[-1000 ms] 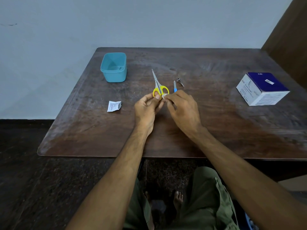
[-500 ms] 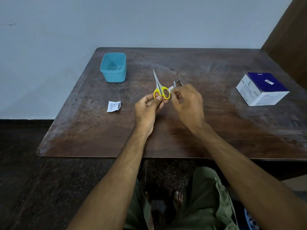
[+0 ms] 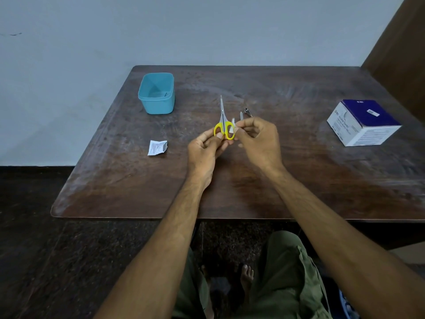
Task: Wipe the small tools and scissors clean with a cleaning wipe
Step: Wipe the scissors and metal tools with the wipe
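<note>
Small scissors [image 3: 222, 116] with yellow handles point away from me, blades closed. My left hand [image 3: 205, 150] pinches them by the lower left handle loop. My right hand [image 3: 258, 139] pinches a small white cleaning wipe [image 3: 232, 125] against the right yellow loop. Just beyond my right hand a thin blue-handled tool [image 3: 241, 115] and a small metal tool [image 3: 248, 112] lie on the brown wooden table [image 3: 299, 180], both partly hidden by my fingers.
A teal plastic tub [image 3: 157, 93] stands at the back left. A torn white wipe sachet [image 3: 156, 147] lies left of my hands. A blue and white box [image 3: 363, 122] sits at the right. The table's front edge is near my knees.
My left hand has turned the scissors more upright. My right hand has moved the wipe up from the bottom of the handles onto the right loop.
</note>
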### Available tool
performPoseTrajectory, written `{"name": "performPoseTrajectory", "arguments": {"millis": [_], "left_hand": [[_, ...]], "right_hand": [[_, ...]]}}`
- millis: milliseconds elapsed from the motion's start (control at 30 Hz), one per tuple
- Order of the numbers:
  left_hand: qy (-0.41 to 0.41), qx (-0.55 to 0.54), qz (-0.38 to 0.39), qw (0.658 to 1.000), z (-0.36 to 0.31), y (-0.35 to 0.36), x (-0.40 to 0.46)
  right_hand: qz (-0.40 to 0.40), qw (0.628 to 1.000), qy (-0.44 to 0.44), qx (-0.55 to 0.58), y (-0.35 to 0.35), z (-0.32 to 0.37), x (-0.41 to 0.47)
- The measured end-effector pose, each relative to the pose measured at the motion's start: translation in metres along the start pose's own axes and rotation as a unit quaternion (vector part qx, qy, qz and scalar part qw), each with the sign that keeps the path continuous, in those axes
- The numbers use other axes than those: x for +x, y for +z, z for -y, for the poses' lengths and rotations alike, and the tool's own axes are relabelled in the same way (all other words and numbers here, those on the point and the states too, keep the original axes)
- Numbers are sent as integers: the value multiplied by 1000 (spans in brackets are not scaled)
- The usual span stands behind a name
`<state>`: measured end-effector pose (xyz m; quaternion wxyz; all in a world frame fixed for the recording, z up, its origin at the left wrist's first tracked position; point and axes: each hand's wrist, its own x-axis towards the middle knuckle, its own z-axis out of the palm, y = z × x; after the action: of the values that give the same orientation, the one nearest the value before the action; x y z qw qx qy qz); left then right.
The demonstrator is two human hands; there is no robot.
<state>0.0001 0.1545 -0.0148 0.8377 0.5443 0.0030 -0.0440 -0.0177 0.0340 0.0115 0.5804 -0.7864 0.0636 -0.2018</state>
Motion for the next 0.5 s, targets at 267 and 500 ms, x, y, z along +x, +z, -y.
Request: {"name": "performPoseTrajectory", "arguments": {"millis": [267,500], "left_hand": [[51,143,9,988,9,-3,1],[133,248,54,958,9,1,-4]], "right_hand": [[-29,999,16,25,8,-4,-4],[-29,998,-34,-40,11,7,-5]]}}
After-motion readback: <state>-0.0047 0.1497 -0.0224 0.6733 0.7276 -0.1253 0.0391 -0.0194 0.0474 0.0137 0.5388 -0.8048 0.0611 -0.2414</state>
